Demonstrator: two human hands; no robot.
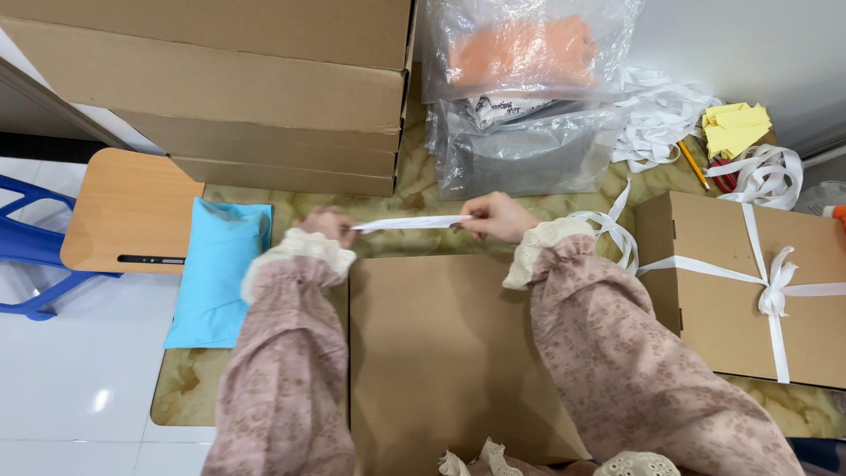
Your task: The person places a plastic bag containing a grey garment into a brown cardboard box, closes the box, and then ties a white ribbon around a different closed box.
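You hold a flat white ribbon strip (412, 223) taut just beyond the far edge of the plain brown cardboard box (441, 353). Its long axis runs left to right. Your left hand (328, 225) pinches one end, and your right hand (493, 216) pinches the other.

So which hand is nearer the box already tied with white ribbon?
Right. The right hand is just left of the tied box; the left hand is farther off, beyond the plain box.
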